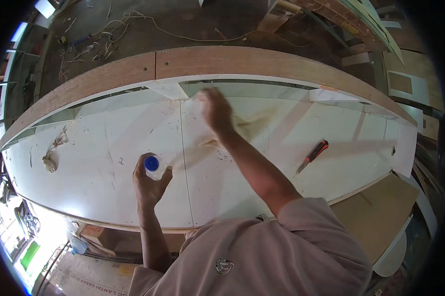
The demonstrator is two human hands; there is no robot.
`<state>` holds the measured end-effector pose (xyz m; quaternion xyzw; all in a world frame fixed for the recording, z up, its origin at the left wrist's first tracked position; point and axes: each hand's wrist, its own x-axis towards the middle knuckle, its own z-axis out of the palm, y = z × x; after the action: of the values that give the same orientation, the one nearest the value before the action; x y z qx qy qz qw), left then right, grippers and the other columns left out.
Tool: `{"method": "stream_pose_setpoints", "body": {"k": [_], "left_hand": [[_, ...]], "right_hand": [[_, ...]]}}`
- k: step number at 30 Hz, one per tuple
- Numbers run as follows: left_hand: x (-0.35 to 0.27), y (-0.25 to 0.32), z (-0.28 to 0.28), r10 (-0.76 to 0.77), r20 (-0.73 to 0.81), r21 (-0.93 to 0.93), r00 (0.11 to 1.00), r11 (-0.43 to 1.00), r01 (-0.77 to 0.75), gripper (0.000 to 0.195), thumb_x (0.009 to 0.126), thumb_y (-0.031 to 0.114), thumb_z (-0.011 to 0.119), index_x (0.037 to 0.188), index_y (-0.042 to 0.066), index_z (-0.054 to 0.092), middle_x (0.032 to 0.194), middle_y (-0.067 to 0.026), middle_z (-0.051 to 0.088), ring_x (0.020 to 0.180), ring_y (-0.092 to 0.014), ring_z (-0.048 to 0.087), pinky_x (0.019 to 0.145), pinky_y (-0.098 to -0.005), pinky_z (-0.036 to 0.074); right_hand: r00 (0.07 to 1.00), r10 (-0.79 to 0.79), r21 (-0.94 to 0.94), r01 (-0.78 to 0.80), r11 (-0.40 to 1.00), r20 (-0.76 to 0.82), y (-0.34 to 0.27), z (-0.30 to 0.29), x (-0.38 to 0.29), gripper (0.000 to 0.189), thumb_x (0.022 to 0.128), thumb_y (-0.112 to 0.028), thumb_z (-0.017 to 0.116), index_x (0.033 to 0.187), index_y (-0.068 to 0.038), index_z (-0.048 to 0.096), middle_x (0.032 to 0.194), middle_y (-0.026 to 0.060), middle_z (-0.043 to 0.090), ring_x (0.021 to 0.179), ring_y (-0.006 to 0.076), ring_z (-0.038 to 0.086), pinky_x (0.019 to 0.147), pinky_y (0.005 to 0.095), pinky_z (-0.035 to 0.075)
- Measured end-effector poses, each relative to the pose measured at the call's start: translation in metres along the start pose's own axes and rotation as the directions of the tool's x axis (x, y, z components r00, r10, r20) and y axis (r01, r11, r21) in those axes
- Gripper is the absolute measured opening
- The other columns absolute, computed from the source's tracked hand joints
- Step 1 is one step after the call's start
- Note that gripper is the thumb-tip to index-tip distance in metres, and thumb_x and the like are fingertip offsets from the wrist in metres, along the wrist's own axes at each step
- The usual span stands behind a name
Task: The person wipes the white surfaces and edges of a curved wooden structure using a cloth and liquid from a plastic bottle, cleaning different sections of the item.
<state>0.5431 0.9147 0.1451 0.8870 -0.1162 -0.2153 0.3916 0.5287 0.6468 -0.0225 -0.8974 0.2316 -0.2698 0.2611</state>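
Observation:
My left hand (148, 185) is wrapped round a clear plastic bottle (161, 170) with a blue screw cap, held over the white panel (152, 203). My right hand (215, 109), blurred, is at the panel's far side near the upright white divider; its fingers look curled, but whether they hold anything I cannot tell. Beneath my right forearm lies a blurred tan patch, perhaps cloth (254, 125). A red and black utility knife (313, 156), blade out, rests on the panel to the right. At the far left is a crumpled, knotted rag or plastic strip (54, 151).
A long wooden rail (222, 61) borders the panel's far side. Beyond it, a cable (185, 37) and scraps lie on the dark floor. A brown board (374, 211) adjoins the near right edge, and a cardboard box (96, 236) sits below at the left.

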Motion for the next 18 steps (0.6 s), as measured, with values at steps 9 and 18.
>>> {"method": "stream_pose_setpoints", "body": {"k": [9,18], "left_hand": [[-0.017,-0.015,-0.013,-0.013,-0.044,-0.052,0.999,0.999,0.011,0.042,0.072,0.016,0.082,0.107,0.003,0.061,0.091,-0.0109,0.067,0.083,-0.023,0.067,0.079,-0.0369,0.055],[-0.011,-0.003,-0.023,0.088,-0.057,-0.056,0.994,0.994,-0.092,0.042,0.072,0.014,0.082,0.106,0.003,0.061,0.09,-0.0108,0.067,0.082,-0.023,0.067,0.078,-0.0362,0.054]], "right_hand": [[0.989,0.147,-0.232,-0.143,0.962,0.0,0.072,-0.084,0.004,0.017,0.089,-0.007,0.067,0.105,-0.011,0.071,0.093,0.0118,0.067,0.086,0.0337,0.068,0.075,0.0424,0.056],[0.988,-0.031,0.01,0.03,1.0,0.152,-0.031,-0.021,0.018,0.013,0.088,-0.007,0.064,0.097,-0.014,0.068,0.091,0.0097,0.062,0.088,0.0316,0.065,0.076,0.044,0.055]]}}
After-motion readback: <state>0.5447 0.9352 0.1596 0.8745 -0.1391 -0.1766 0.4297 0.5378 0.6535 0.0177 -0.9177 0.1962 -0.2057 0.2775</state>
